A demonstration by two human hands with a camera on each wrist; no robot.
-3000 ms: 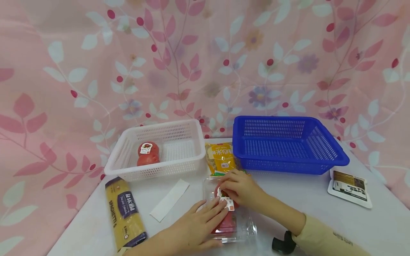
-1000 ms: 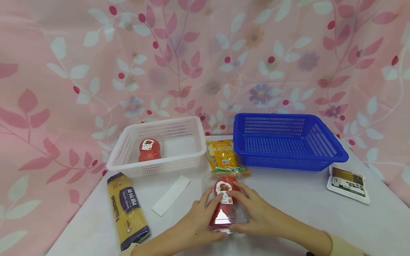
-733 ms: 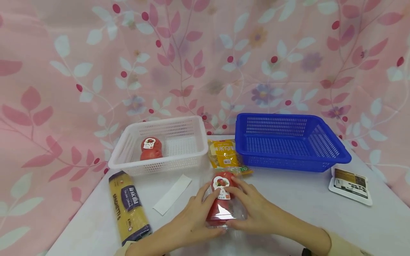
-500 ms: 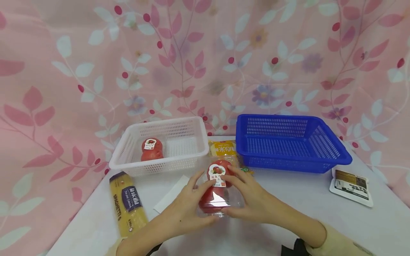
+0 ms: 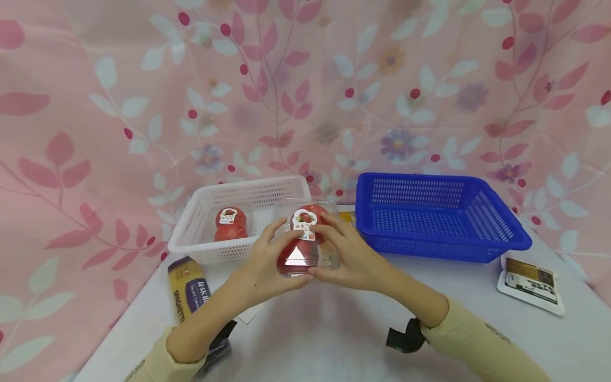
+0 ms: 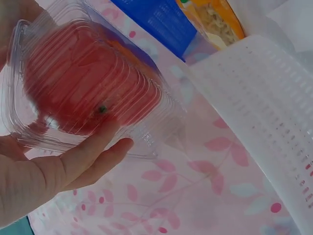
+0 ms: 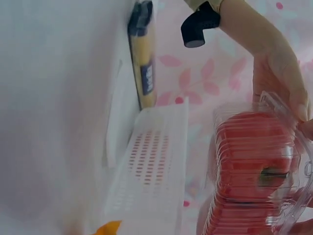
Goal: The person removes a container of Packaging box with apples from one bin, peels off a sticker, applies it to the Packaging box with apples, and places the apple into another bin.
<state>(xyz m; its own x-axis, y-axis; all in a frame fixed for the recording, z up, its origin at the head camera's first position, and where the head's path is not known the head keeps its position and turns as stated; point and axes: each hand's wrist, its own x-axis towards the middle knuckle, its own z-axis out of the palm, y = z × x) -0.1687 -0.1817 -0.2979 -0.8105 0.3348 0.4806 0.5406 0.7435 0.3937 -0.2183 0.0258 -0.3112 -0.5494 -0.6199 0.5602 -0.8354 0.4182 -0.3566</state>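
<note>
A blue basket (image 5: 439, 217) is sitting beside a white basket (image 5: 238, 225) holding a tomato pack (image 5: 230, 224). A spaghetti packet (image 5: 188, 292) is lying on the surface (image 5: 334, 339).

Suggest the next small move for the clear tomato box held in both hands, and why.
Probably carry the tomato box a little further forward and left, then lower it into the white basket. Left hand and right hand grip it above the table by the basket's near rim, and an identical box lies inside with free floor beside it.

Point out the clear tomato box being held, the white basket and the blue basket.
clear tomato box (image 5: 305, 236): head view, on the label side of the lid.
white basket (image 5: 200, 209): head view, on its left perforated wall.
blue basket (image 5: 444, 250): head view, on its front wall.
</note>
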